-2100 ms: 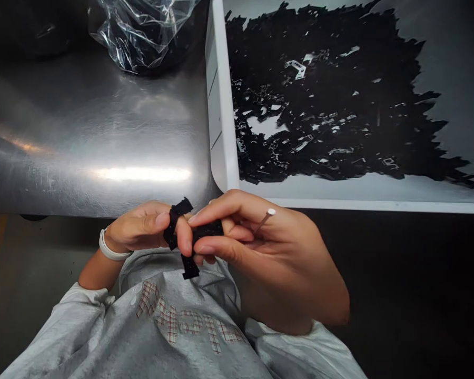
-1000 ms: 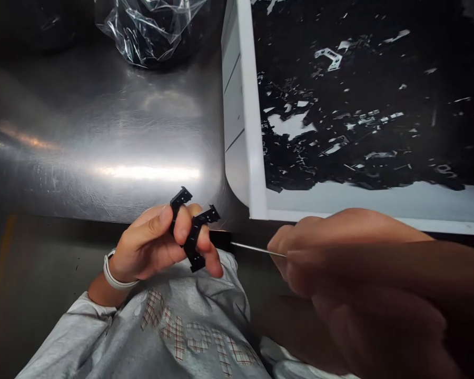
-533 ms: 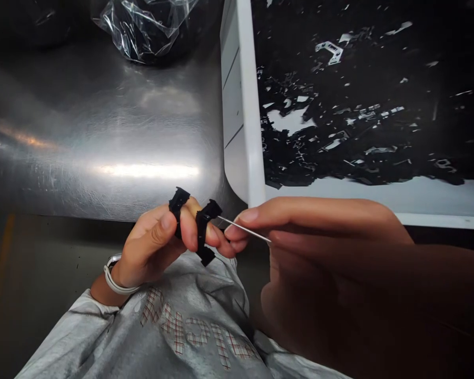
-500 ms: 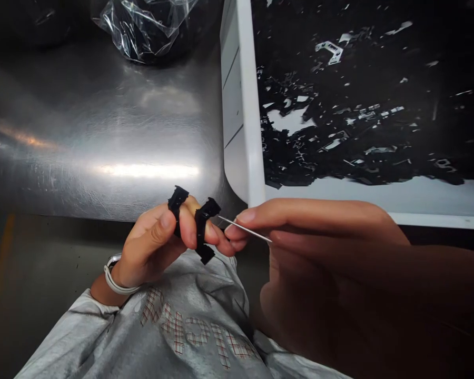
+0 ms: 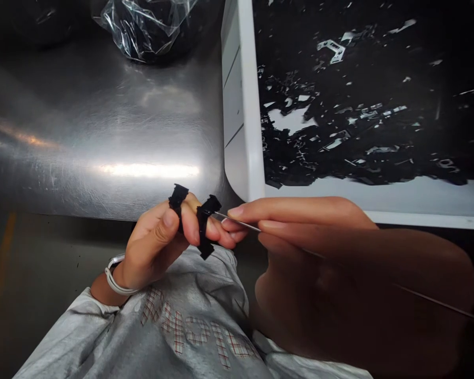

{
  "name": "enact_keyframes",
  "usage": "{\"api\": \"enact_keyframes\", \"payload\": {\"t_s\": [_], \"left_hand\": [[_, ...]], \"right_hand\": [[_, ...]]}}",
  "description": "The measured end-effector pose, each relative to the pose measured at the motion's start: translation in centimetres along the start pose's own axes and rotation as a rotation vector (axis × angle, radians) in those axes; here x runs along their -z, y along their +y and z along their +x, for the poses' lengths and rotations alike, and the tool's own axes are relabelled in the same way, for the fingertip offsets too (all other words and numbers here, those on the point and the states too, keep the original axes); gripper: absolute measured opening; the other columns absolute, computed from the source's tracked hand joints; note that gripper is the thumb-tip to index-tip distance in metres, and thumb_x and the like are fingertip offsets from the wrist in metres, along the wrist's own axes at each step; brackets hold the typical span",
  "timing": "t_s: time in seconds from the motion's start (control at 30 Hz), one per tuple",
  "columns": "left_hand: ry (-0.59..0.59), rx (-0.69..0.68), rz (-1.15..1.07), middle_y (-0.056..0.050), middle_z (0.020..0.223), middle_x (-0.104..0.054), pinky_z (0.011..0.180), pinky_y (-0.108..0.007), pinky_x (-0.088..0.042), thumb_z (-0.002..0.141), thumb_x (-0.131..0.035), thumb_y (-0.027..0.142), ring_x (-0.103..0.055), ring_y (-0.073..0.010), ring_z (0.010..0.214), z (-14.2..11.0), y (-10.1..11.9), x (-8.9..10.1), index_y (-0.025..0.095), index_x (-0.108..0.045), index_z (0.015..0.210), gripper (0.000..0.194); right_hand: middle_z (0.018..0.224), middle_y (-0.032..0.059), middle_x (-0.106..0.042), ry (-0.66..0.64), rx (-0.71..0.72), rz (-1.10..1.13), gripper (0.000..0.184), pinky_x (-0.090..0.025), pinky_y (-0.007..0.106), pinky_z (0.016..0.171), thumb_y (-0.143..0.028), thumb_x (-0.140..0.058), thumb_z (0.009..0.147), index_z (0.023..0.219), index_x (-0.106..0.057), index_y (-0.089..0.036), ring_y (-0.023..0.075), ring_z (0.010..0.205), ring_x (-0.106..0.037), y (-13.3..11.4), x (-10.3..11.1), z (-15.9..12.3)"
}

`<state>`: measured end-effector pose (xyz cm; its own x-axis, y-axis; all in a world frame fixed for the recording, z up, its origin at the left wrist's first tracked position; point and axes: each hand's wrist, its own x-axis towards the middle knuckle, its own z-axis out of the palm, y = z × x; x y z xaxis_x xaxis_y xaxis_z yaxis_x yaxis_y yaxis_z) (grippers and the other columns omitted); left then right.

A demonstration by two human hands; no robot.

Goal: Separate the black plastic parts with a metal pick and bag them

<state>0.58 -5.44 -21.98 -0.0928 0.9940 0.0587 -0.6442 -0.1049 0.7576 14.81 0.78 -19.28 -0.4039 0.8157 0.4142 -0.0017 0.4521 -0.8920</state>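
Observation:
My left hand point(image 5: 158, 242) is closed on two small black plastic parts point(image 5: 203, 223) held between thumb and fingers, one at the index finger, one further right. My right hand point(image 5: 339, 263), close to the camera and dark, pinches a thin metal pin point(image 5: 237, 223) whose tip touches the right-hand black part. Both hands hover just in front of the steel table's edge, above my grey sweatshirt.
A steel table point(image 5: 95, 137) fills the left. A white tray point(image 5: 245, 131) at right holds a heap of several black plastic parts point(image 5: 359, 100). A crumpled clear plastic bag point(image 5: 150, 26) lies at the back. A white band sits on my left wrist point(image 5: 114, 273).
My right hand let go of the black parts, drew back, then returned holding the pin by its shaft. The pin tip now reaches the right-hand part. My left hand kept both parts.

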Motion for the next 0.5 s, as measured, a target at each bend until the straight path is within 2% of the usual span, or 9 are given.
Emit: {"api": "enact_keyframes", "payload": {"t_s": [0.33,0.5], "left_hand": [[0.032,-0.026,0.058,-0.002,0.078,-0.048,0.084,-0.034,-0.058,0.106,-0.049,0.041,-0.053,-0.014,0.072,0.05,-0.22,-0.04,0.02,-0.061,0.076,0.039],[0.03,-0.046,0.069,-0.002,0.079,-0.049,0.084,-0.036,-0.058,0.107,-0.048,0.04,-0.055,-0.0137,0.07,0.04,-0.32,-0.04,0.02,-0.061,0.076,0.039]], "right_hand": [[0.094,-0.0036,-0.077,0.006,0.024,-0.067,0.024,-0.067,0.022,0.077,-0.004,-0.057,0.101,0.094,-0.065,-0.025,0.0091,0.086,-0.076,0.49,0.02,-0.33],[0.091,-0.0032,-0.077,0.027,0.042,-0.023,0.027,-0.066,0.024,0.068,0.0,-0.061,0.096,0.096,-0.065,-0.026,0.0107,0.079,-0.075,0.4,-0.2,-0.18]]}}
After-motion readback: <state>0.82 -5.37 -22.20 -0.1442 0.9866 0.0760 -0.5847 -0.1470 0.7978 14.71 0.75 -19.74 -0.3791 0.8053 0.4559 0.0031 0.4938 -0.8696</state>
